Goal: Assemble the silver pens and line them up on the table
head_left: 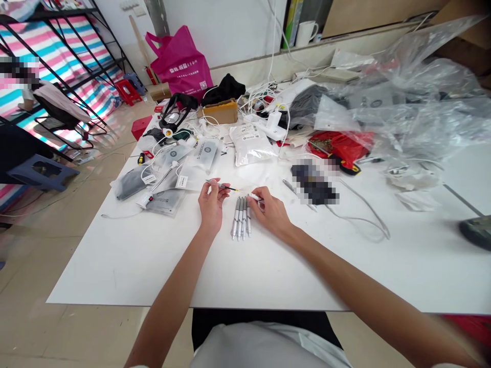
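Over the white desk [153, 266], the fingers of the left hand [211, 207] are pinching a slim grey pen section [218, 184], from which a thin dark refill with a yellow band [232, 189] is pointing toward the right hand [272, 212]. The right fingers are closing around a short white pen barrel [253, 197], partly hidden by them. Both parts are probably weighing very little; the section and barrel are looking stiff and smooth, likely slippery, and best held mid-length, while the refill is seeming slender enough to bend, so a light grip near its base would be suiting it. The refill is sticking out beyond the left fingertips, well short of the right fingers. Four grey-and-white pens [240, 220] are lying side by side between the hands, their grey ends just beside the right fingers.
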A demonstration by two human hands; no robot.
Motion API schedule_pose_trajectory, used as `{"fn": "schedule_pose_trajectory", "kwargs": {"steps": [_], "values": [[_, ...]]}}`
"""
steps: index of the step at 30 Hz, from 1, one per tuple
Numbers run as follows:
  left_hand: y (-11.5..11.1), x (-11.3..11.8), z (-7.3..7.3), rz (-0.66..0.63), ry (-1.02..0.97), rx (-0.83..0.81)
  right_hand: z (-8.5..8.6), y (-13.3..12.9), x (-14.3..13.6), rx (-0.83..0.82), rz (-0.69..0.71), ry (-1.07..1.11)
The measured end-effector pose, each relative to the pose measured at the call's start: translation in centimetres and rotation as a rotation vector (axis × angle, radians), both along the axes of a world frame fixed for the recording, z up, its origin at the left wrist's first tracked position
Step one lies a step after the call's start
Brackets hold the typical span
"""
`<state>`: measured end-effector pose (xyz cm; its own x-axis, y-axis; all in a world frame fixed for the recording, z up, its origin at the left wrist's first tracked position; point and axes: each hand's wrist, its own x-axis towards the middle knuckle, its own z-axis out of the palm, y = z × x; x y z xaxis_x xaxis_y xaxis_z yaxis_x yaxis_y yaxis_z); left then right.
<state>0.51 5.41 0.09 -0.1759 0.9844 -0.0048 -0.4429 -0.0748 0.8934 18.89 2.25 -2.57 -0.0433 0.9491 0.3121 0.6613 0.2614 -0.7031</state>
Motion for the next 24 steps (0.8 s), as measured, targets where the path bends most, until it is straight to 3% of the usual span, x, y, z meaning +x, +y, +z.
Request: {"fn": "schedule_pose_trajectory", "kwargs": {"steps": [11, 24], "values": [[-0.39, 0.52, -0.41, -0.059, 0.04, 0.023, -0.28, 0.02, 0.09, 0.007, 0.022, -0.032], [-0.83, 0.85, 0.07, -0.109, 0.137, 0.049, 0.21, -0.17, 0.15, 0.077, 0.085, -0.033]]}}
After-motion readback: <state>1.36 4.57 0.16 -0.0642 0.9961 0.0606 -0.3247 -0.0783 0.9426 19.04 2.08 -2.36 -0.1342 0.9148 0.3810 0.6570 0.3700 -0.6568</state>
